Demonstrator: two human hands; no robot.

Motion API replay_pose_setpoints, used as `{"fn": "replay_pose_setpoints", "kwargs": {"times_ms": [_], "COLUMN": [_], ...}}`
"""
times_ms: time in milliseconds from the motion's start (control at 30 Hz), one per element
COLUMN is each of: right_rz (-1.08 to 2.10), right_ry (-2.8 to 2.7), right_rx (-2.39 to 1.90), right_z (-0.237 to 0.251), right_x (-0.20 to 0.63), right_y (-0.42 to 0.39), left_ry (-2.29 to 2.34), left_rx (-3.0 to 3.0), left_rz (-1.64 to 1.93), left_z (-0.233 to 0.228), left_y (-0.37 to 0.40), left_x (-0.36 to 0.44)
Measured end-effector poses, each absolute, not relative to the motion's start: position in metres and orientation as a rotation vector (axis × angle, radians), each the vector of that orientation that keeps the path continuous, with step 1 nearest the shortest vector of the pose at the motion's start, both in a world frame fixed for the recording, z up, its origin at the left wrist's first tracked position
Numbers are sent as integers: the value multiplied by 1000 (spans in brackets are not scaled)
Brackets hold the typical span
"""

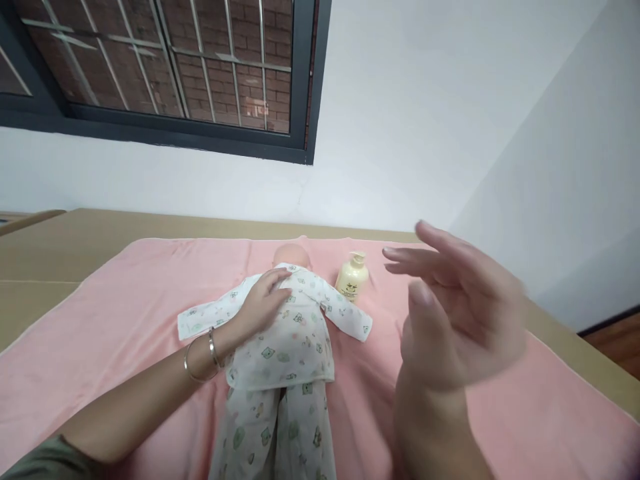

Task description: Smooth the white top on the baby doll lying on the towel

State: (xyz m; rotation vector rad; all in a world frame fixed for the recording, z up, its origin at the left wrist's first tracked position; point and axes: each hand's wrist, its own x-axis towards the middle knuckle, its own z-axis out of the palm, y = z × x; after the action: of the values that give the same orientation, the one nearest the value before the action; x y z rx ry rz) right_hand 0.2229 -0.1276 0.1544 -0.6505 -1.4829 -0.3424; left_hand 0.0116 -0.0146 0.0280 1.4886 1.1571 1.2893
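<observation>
A baby doll (291, 255) lies on a pink blanket, dressed in a white printed top (295, 340) and matching trousers (305, 427). Its sleeves stretch out to both sides, and its face does not show. My left hand (265, 300) rests flat on the upper part of the top, fingers extended, with bangles on the wrist. Raised in the air to the right of the doll, my right hand (455, 313) is a little blurred, its fingers apart and slightly bent, holding nothing. A pale yellow pump bottle (353, 277) stands beside the doll's right-hand sleeve.
The pink blanket (125, 320) covers much of a tan surface (45, 260). Behind it rises a white wall (400, 120) with a dark-framed, barred window (200, 127) at upper left. A brown wooden piece (613, 343) shows at the right edge.
</observation>
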Motion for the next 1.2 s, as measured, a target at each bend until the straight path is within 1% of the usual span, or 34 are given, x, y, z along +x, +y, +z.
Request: {"fn": "replay_pose_setpoints", "kwargs": {"times_ms": [100, 167, 267, 367, 467, 567, 733, 933, 1200], "right_rz": [-391, -386, -242, -39, -61, -142, -95, -89, -77], "right_ry": [-1396, -1440, -1634, -1845, -1927, -2007, -2030, -1882, -1852], "right_rx": [-996, -1270, -1548, -1738, -1858, -1952, -2084, -2217, -2322], "right_z": [147, 143, 139, 137, 131, 124, 122, 132, 139], "right_x": [229, 232, 234, 233, 230, 230, 236, 228, 212], "right_y": [-87, -66, -49, -42, -35, -26, -17, -12, -12], "left_ry": [753, 622, 544, 493, 482, 481, 458, 519, 561], "left_rx": [1023, 708, 431, 301, 244, 216, 202, 243, 234], "left_rz": [1183, 1072, 928, 919, 948, 960, 961, 948, 952], "left_z": [59, 78, 101, 116, 123, 125, 112, 97, 95], "left_y": [-21, -16, -1, 8, 10, 11, 12, -12, -32], "left_x": [38, 57, 80, 96, 108, 116, 110, 78, 34]}}
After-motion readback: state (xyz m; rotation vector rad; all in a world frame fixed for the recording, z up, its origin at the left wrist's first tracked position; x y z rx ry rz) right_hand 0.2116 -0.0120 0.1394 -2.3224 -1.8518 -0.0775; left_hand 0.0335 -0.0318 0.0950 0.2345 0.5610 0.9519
